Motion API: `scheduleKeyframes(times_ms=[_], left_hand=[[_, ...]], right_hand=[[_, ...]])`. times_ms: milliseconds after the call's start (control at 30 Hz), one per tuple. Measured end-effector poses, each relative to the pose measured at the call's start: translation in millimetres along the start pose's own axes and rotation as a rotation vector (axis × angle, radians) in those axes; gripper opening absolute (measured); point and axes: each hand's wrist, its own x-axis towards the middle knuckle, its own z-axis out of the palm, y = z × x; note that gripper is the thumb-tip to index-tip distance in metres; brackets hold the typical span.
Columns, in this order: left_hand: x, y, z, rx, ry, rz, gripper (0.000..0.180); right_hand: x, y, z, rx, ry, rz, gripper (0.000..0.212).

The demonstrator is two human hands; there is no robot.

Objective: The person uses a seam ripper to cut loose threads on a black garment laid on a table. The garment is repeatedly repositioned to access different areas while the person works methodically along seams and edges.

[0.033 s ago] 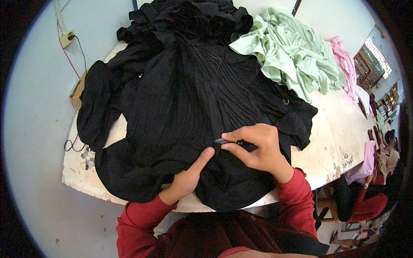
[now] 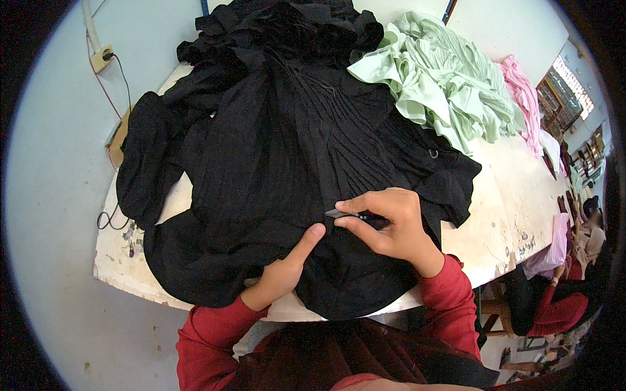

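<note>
A black pleated garment point(image 2: 248, 163) lies spread and bunched over the table in front of me. My right hand point(image 2: 391, 225) pinches a small dark tool with a pointed metal blade, which looks like thread snips point(image 2: 366, 219). The tip touches or hovers just above the cloth near the garment's middle seam; which of the two I cannot tell. My left hand point(image 2: 287, 267) holds the black garment just left of the tip. Its thumb lies on top, while the other fingers are hidden beneath the fabric.
Pale green pleated cloth point(image 2: 450, 85) is heaped at the far right, with pink cloth point(image 2: 521, 91) beyond it. The worn white table point(image 2: 502, 202) has a chipped edge. A socket point(image 2: 102, 58) with cords hangs by the left wall. Another person in red point(image 2: 557, 313) sits at right.
Both hands keep almost the same place on the garment. The blade in my right hand has shifted only very slightly.
</note>
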Motion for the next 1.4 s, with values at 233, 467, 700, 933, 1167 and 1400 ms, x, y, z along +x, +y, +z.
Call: scheduleKeyframes(times_ms=[233, 467, 700, 933, 1167, 1400], left_hand=[[-1.1, -0.1, 0.2, 0.033, -0.006, 0.034, 0.038], [-3.6, 6.2, 3.7, 0.124, 0.001, 0.047, 0.040], [-10.2, 14.5, 11.5, 0.530, 0.092, 0.355, 0.037], [-16.9, 20.0, 17.1, 0.770, 0.154, 0.606, 0.030], [-20.4, 27.7, 18.4, 1.069, 0.204, 0.822, 0.022], [-21.2, 30.2, 16.9, 1.130, 0.161, 0.864, 0.029]], right_hand=[[2.6, -2.8, -3.9, 0.012, -0.027, 0.034, 0.013], [-0.7, 0.0, -2.3, 0.123, 0.009, 0.053, 0.014], [-10.3, -9.7, 5.1, 0.298, 0.063, 0.266, 0.018], [-22.9, -17.4, 17.0, 0.065, 0.134, 0.094, 0.020], [-23.2, -19.9, 16.2, -0.007, 0.166, 0.047, 0.019], [-25.1, -18.5, 14.9, -0.040, 0.155, 0.034, 0.018]])
